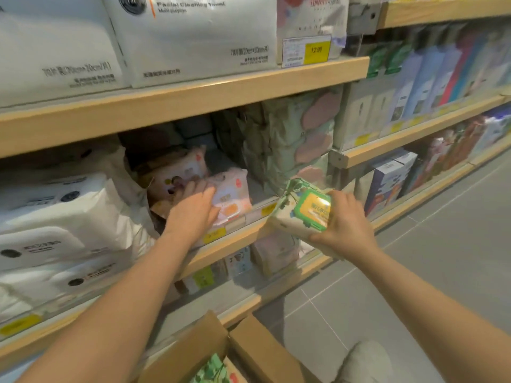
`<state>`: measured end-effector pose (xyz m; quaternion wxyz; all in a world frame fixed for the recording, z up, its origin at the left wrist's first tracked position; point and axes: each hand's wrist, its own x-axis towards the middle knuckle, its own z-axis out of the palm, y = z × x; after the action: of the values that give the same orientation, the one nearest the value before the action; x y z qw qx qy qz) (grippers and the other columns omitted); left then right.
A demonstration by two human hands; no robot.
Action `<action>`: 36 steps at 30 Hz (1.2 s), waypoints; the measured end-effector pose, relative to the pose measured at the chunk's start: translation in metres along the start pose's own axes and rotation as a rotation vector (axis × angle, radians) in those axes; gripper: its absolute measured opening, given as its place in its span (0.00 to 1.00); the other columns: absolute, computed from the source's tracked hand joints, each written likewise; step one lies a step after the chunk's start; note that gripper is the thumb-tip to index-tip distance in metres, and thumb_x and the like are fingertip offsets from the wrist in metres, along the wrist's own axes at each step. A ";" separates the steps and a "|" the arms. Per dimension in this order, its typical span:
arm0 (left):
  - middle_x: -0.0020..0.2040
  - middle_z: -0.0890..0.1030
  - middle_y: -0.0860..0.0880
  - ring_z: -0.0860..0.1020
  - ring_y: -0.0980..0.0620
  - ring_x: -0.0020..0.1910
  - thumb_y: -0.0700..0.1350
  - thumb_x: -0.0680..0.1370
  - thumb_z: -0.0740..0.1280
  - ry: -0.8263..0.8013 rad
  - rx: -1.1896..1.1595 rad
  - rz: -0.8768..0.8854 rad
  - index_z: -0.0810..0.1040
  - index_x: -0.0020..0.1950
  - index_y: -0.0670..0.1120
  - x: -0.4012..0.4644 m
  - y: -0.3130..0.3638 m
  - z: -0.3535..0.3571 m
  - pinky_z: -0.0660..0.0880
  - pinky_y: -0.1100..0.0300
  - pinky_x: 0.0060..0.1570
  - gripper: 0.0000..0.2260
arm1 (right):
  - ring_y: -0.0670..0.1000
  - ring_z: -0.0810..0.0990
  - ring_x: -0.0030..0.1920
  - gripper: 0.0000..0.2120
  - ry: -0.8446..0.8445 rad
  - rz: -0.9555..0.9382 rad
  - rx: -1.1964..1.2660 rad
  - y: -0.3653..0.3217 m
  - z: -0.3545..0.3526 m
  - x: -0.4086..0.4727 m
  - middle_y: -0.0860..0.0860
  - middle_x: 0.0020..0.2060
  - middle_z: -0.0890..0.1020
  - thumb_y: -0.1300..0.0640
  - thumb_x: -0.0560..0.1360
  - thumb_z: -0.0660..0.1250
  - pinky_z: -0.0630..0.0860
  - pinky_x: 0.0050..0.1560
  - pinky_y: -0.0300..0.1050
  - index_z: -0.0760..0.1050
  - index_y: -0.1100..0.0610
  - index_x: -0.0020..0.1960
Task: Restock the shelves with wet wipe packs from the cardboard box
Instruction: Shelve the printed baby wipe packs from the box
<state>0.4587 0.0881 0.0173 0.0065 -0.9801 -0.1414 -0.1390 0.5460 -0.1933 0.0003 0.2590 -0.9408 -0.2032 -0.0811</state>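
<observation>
Wipes pack (302,214) with the green lid sits in the right hand (345,225), just right of centre in the frame, held off the front edge of the middle shelf (240,236). The fingers (336,201) curl over its far end and the thumb closes under the near end, so the grip is firm but only at one side; the pack tilts, lid facing up and toward the camera. The left hand (193,208) lies flat, fingers spread and holding nothing, pressed on a pink pack (229,194) at the shelf front, with another pink pack (177,172) just behind it.

To my eye the step is making room and then sliding the green pack in. The bare stretch of shelf lies right of the pink packs, before the tall pale-green bags (287,139). It would go best if the left hand pushed the pink packs back and to the left and squared them, then stayed as a stop while the right hand levelled the pack, lid outward, and fed it in low over the shelf edge. The soft wrapper will likely buckle if shoved from one end, so a flat push on its side seems wiser.

At the bottom of the frame the box (210,352) stands open with another green-leaf pack (214,369) showing inside.
</observation>
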 end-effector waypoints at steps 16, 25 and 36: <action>0.74 0.56 0.46 0.54 0.41 0.73 0.44 0.75 0.68 -0.060 0.117 -0.154 0.54 0.75 0.49 0.053 -0.007 0.021 0.60 0.40 0.67 0.33 | 0.52 0.64 0.62 0.46 0.071 -0.099 0.037 -0.008 0.020 0.015 0.51 0.61 0.67 0.48 0.58 0.79 0.72 0.50 0.48 0.59 0.53 0.70; 0.72 0.62 0.41 0.61 0.38 0.69 0.44 0.74 0.68 -0.032 0.121 -0.220 0.57 0.73 0.49 0.050 -0.036 0.026 0.62 0.38 0.65 0.31 | 0.51 0.64 0.62 0.45 0.075 -0.130 0.011 -0.009 0.018 0.013 0.50 0.61 0.67 0.49 0.58 0.79 0.69 0.44 0.43 0.60 0.53 0.69; 0.78 0.51 0.48 0.48 0.48 0.76 0.47 0.82 0.50 -0.035 -0.179 -0.205 0.52 0.77 0.56 0.041 -0.050 0.024 0.42 0.49 0.73 0.23 | 0.57 0.67 0.59 0.37 0.294 -0.711 -0.188 -0.075 0.011 0.049 0.59 0.58 0.74 0.52 0.59 0.78 0.74 0.55 0.54 0.67 0.60 0.63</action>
<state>0.4886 0.1485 0.0039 -0.0976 -0.9595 -0.2279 -0.1338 0.5591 -0.1122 0.0376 0.1538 -0.8096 -0.4690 -0.3178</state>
